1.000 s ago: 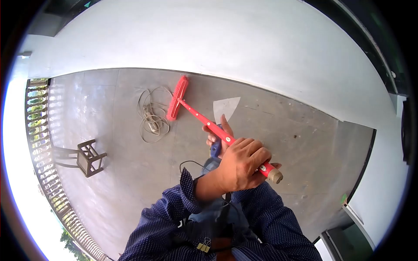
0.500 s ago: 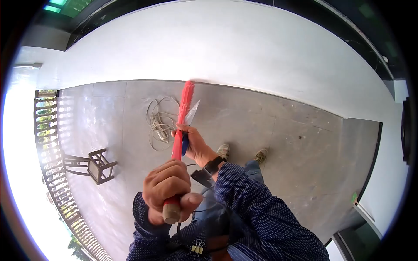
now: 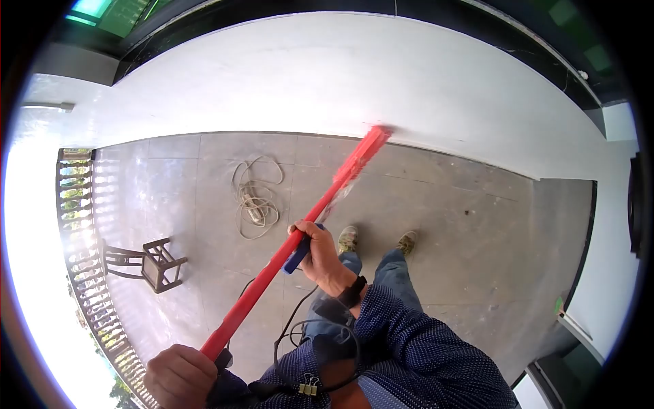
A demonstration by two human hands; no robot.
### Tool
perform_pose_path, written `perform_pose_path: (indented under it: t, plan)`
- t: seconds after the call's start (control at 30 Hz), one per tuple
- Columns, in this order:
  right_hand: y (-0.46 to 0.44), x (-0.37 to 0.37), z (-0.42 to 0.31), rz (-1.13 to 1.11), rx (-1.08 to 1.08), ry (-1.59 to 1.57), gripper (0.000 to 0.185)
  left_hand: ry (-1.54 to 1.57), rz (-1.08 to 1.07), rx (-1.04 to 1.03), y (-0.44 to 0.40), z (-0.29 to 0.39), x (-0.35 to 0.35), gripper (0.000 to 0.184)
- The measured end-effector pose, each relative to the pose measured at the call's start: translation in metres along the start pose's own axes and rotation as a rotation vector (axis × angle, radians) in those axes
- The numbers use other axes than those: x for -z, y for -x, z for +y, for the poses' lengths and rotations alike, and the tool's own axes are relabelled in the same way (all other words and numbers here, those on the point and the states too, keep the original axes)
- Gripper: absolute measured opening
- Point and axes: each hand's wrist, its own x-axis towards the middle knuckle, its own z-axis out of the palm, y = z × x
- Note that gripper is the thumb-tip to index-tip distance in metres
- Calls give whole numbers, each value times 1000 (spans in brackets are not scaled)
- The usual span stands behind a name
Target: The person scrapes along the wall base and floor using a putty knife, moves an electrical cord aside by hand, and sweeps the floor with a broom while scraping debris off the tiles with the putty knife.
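A long red brush (image 3: 272, 262) runs diagonally across the view, its bristly head touching the white wall (image 3: 327, 75) near the floor line. My left hand (image 3: 180, 377) is closed around the lower end of its handle, at the bottom left. Higher up, my right hand (image 3: 321, 253) wraps the shaft and also holds a blue-handled scraper (image 3: 296, 259) against it. The scraper's shiny blade lies mostly behind the brush, so its full shape is hidden.
A coiled pale cable with a power strip (image 3: 255, 213) lies on the grey floor (image 3: 449, 273). A dark wooden chair (image 3: 153, 266) lies tipped over near the balustrade (image 3: 78, 225). Black cables (image 3: 293, 320) hang by my body, above my shoes (image 3: 407, 242).
The brush head has slid right along the base of the wall. My left hand has moved down and left, tilting the handle, while my right hand has shifted slightly right and down.
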Motion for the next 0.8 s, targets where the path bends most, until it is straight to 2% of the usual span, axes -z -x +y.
perform_pose_path:
  t: [0.03,0.1,0.13,0.17,0.23,0.27,0.33,0.37,0.4,0.47,0.5,0.57,0.6,0.67,0.7,0.77,0.8]
  plan:
    - [6,11,-8,51,80,-35,11,-866,-291,-333,3,26,-7,28]
    - [17,29,-25,112,175,-2,10,-2593,-879,-988,4,87,-18,49]
    - [24,31,-32,153,198,14,10,-2561,-881,-1343,-21,85,-5,51]
    - [27,35,-32,165,204,16,10,-2589,-831,-1007,-39,69,-16,41]
    - [28,39,-30,196,225,51,9,-2538,-845,-1093,-43,66,-20,29]
    - [25,38,-25,236,183,19,10,-2540,-846,-1081,-24,75,-27,29]
    - [19,38,-11,199,139,15,12,-2368,-1061,-1282,26,97,-44,25]
    - [14,36,-1,161,92,20,13,-2609,-1010,-992,-20,47,-29,22]
    - [7,33,9,173,60,15,15,-2616,-1009,-975,-21,35,-27,22]
    - [-12,29,31,154,-17,-13,14,-2669,-1057,-996,-21,23,-24,43]
    - [-23,23,41,173,-34,-47,14,-2634,-1138,-865,-34,19,-20,40]
    - [-43,18,57,102,-80,-107,14,-2806,-1162,-713,-35,15,-24,35]
    - [-52,15,62,30,-129,-159,14,-2812,-1157,-704,-42,19,-18,35]
    - [-68,9,68,-45,-169,-265,14,-2764,-910,-1242,-65,35,8,36]
    - [-74,5,67,-118,-205,-361,13,-2814,-876,-1217,-76,42,11,32]
    - [-88,-1,61,-136,-214,-353,14,-3089,-830,-819,-86,64,-9,31]
    - [-93,-1,57,-186,-226,-355,15,-3092,-864,-865,-101,75,-4,33]
